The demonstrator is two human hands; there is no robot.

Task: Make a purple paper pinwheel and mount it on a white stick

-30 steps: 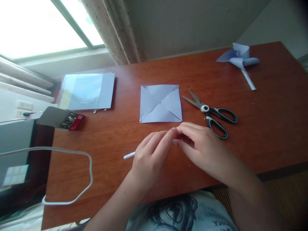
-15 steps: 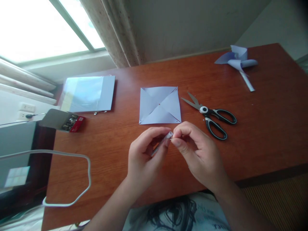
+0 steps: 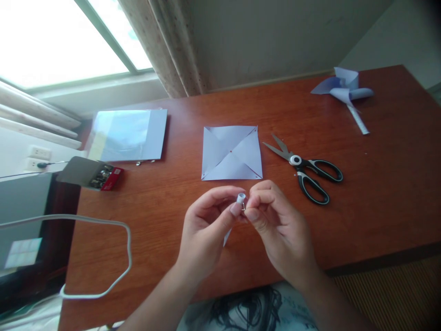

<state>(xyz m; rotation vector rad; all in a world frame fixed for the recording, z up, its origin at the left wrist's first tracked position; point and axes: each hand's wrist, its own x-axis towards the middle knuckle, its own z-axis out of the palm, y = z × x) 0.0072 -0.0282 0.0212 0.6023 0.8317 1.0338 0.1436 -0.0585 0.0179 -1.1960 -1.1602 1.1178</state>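
My left hand (image 3: 203,225) is closed around a narrow white rolled-paper tube (image 3: 241,198), whose open end faces up toward me; its lower end shows beneath the fingers. Close against the tube's top, my right hand (image 3: 284,227) pinches a small bent metal fastener (image 3: 244,206). Its exact shape is partly covered by the fingertips. Just beyond the hands a square white paper (image 3: 220,163) lies flat, with diagonal cuts from its corners and small holes at the centre and corners. Right of it rest scissors (image 3: 295,160) with black-and-white handles, blades parted.
A finished paper pinwheel (image 3: 351,92) lies at the back right of the brown table (image 3: 155,257). On the left are an opened small box of metal pieces (image 3: 103,177), a plastic-wrapped pack of paper (image 3: 156,133) and a white cable (image 3: 129,248).
The paper tube has turned more upright, its open end now showing and its lower end visible below my left hand. The metal fastener has come against the tube's side near the top.
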